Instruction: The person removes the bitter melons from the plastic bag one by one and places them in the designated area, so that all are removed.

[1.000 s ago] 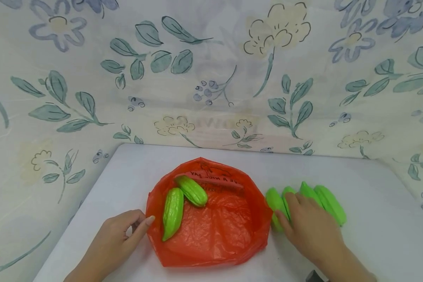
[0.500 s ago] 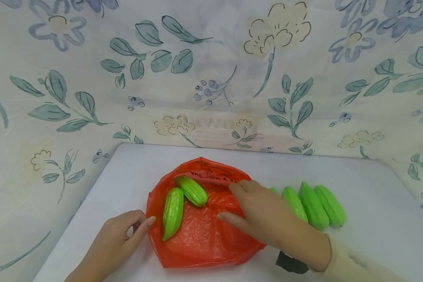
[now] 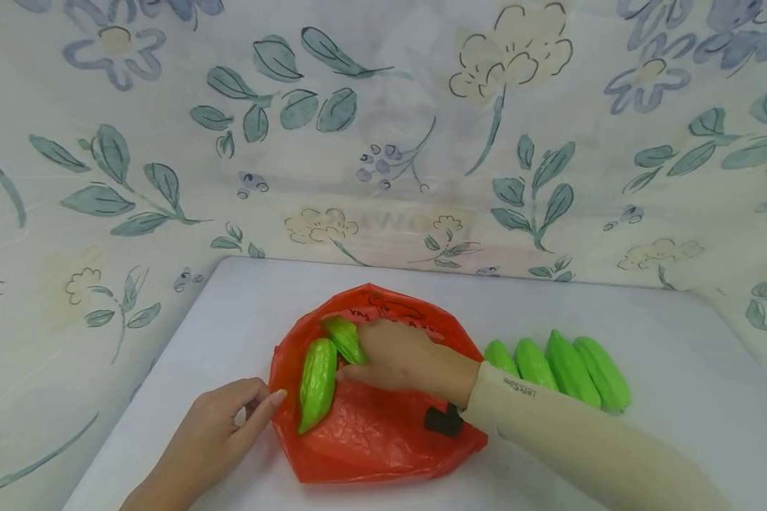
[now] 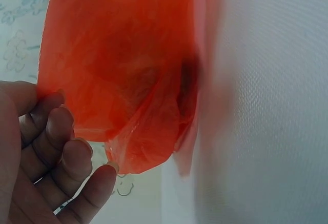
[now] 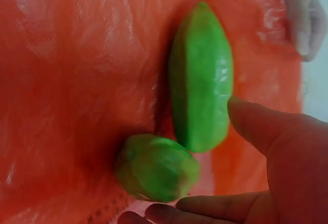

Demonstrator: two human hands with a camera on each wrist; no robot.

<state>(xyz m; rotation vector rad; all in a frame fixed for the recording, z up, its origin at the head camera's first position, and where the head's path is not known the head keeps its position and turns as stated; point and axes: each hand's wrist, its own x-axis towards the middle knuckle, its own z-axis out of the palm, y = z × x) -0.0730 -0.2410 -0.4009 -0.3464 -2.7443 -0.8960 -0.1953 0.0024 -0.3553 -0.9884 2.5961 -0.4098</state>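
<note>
Nearer the white tabletop's (image 3: 671, 341) left edge than its right, a red bag (image 3: 358, 454) gapes. The left hand (image 3: 224, 422) pinches its rim, ideally bracing the plastic upright, while the right hand (image 3: 399, 355) has its grip spread about two gourds (image 3: 318, 383) inside; four gourds (image 3: 572, 370) lie toward the right edge. The sleeve's (image 3: 562, 426) upside-down print seems "LetsSlim"; the bag's lettering is partly covered.

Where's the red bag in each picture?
Head: red bag, lower middle, on the table.
Left wrist: red bag, top, left of centre.
Right wrist: red bag, filling most of it.
Shared landmark: the left hand, by the bag's edge in every view.
</note>
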